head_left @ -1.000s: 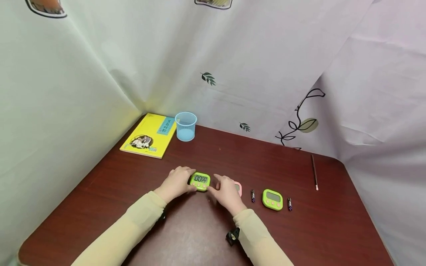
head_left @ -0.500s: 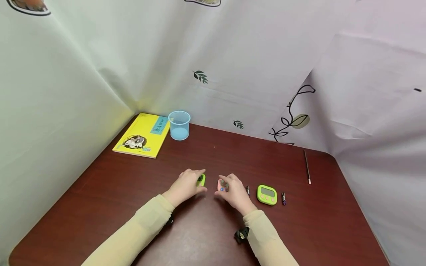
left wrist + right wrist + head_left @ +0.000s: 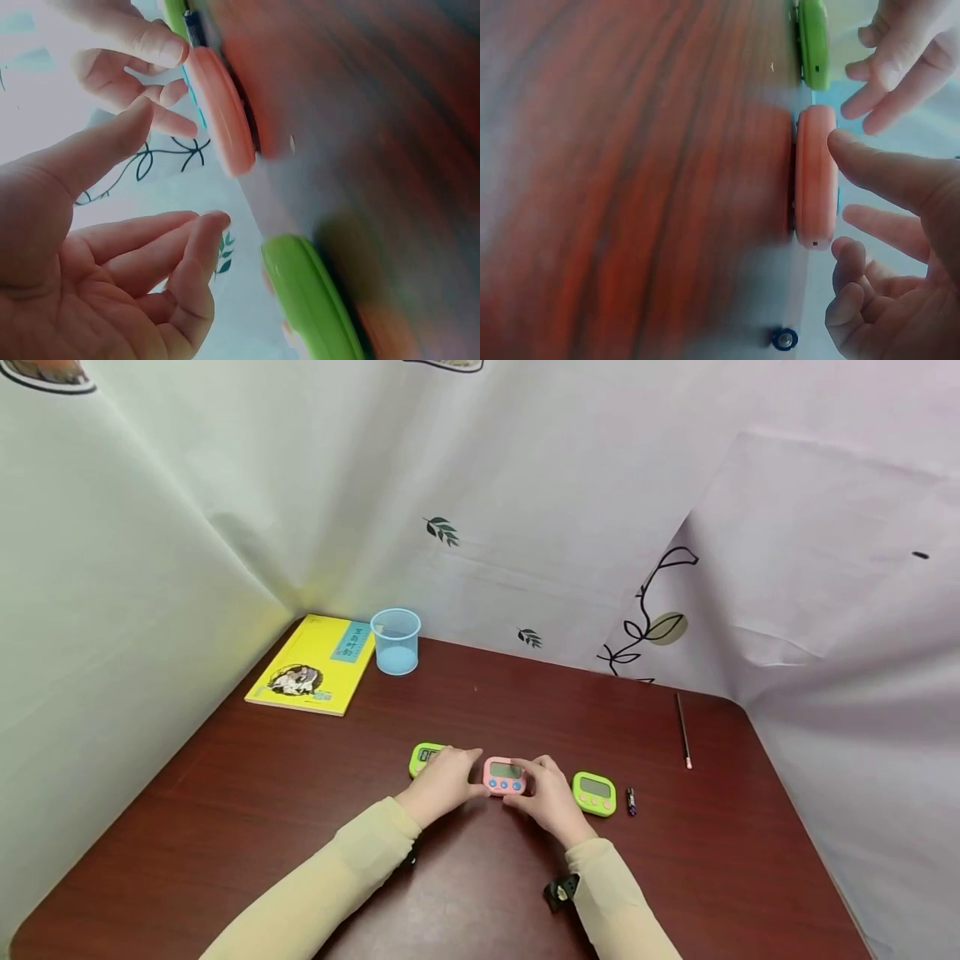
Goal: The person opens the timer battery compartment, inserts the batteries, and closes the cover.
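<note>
A pink timer with blue buttons [image 3: 504, 777] lies face up on the table, between two green timers. My right hand [image 3: 553, 793] is at its right side, thumb and fingers parted along the near and far edges. In the right wrist view the thumb tip overlaps the edge of the pink timer [image 3: 817, 176]. My left hand [image 3: 444, 783] hovers between the pink timer and the left green timer [image 3: 423, 758], partly covering the green one. Its thumb and fingers are spread with nothing between them, as the left wrist view shows beside the green timer [image 3: 307, 292].
Another green timer [image 3: 595, 794] lies right of my right hand, with a small battery [image 3: 631, 802] beyond it. A pencil [image 3: 683, 731] lies at the far right. At the back left are a yellow book [image 3: 311, 664] and a blue plastic cup [image 3: 396, 643], near the curtain.
Both hands have moved right: the left from around the left green timer toward the pink one, the right across the pink timer to its right side. The timers have stayed in place.
</note>
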Demonstrator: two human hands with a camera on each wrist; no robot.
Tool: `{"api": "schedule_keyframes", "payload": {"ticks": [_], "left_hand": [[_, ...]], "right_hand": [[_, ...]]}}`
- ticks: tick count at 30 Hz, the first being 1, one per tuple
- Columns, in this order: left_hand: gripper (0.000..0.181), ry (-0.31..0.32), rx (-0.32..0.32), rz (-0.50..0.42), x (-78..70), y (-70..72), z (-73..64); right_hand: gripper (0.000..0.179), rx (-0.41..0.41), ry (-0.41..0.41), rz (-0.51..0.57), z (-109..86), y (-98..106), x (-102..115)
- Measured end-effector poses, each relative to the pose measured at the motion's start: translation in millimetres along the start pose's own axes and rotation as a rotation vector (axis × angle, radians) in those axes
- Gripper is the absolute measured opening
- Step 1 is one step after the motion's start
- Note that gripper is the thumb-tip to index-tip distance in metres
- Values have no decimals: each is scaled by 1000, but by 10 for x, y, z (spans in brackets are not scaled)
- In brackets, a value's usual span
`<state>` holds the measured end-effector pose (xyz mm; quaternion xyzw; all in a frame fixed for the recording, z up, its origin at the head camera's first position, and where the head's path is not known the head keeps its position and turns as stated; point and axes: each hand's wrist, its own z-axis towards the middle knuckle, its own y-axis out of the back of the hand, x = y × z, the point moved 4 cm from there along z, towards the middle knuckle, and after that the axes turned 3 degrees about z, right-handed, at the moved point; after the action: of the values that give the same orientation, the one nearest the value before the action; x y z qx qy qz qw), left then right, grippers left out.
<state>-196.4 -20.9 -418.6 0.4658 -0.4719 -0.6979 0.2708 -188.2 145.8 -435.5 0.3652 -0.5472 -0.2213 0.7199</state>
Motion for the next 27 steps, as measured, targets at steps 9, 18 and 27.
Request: {"api": "schedule_keyframes", "payload": {"ticks": [9, 18, 27], "left_hand": [[29, 3, -16, -20, -84, -111, 81], [43, 78, 3, 20, -106, -183, 164], [73, 117, 97, -71, -105, -217, 210]], "right_hand": [[58, 8, -59, 49, 7, 31, -107], [71, 77, -107, 105, 9, 9, -138], [63, 101, -115, 48, 28, 5, -147]]}}
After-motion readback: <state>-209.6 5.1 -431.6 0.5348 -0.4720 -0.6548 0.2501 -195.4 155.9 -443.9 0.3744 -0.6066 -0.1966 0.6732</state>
